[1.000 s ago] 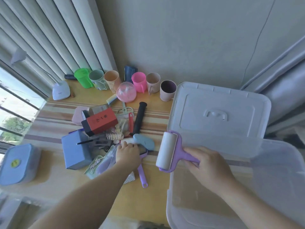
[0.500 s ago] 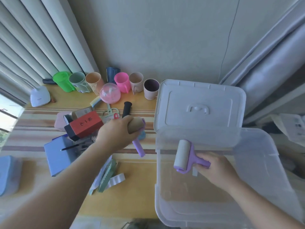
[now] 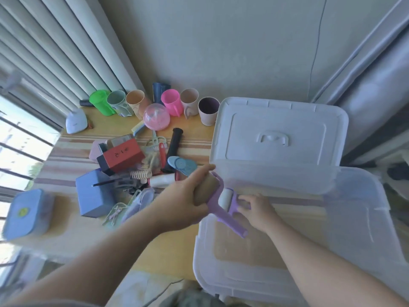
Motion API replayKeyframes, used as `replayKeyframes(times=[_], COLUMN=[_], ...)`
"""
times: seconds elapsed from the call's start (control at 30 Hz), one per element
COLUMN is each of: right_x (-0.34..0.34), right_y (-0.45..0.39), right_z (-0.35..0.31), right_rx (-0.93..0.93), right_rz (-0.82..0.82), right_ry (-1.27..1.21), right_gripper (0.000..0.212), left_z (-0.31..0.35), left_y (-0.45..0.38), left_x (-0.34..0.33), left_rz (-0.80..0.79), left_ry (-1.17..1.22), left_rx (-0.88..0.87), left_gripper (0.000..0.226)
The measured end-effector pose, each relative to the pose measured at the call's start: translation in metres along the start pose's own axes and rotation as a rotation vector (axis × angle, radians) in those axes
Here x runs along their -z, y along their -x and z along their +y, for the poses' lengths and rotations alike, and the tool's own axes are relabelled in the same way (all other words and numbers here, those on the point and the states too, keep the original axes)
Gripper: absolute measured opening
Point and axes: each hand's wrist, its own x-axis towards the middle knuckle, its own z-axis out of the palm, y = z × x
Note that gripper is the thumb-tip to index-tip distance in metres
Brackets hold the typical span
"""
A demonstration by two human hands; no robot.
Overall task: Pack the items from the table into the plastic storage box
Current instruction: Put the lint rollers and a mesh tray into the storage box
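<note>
The clear plastic storage box [image 3: 358,229] stands open at the right, its white lid [image 3: 276,134] leaning behind it. My left hand [image 3: 183,200] grips a purple lint roller with a brown roll [image 3: 223,209] over the box's left rim. My right hand [image 3: 256,210] is low inside the box, fingers on the handle of a second purple roller with a white roll [image 3: 228,199]. On the table to the left lies a pile of items: a red box [image 3: 122,156], a blue box [image 3: 94,192], a black handle [image 3: 173,147], a blue oval item [image 3: 182,166].
Several cups [image 3: 170,105] line the wall behind a pink dome [image 3: 156,117]. A white lamp base [image 3: 76,121] sits at the far left by the window blinds. A blue lidded container [image 3: 26,212] rests at the table's left edge.
My left hand has carried the brown-roll roller right, from over the pile to the box's rim. My right hand has sunk deeper into the box with the white-roll roller.
</note>
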Motion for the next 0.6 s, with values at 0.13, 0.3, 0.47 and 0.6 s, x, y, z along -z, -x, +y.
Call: replayKeyframes(times=[0.13,0.3,0.47,0.6], right_x=[0.042,0.078,0.061,0.031], right_y=[0.026,0.089,0.104,0.093], right_z=[-0.01,-0.016,-0.015,0.006], right_rx=[-0.181,0.121,0.143,0.059], right_rz=[0.157,-0.153,-0.108,-0.389], right_ry=[-0.465,-0.137,0.011,0.111], right_gripper=[0.017,0.03,0.02,0.009], left_z=[0.006,0.018,0.006,-0.01], left_y=[-0.009,-0.029,-0.035,-0.04], left_x=[-0.035,-0.084,-0.127,-0.111], left_rz=[-0.041,0.081,0.186,0.208], left_ry=[-0.048,0.075,-0.175,-0.538], left_rx=[-0.025,0.024,-0.319,-0.548], left_gripper=[0.073,0.062,0.041,0.03])
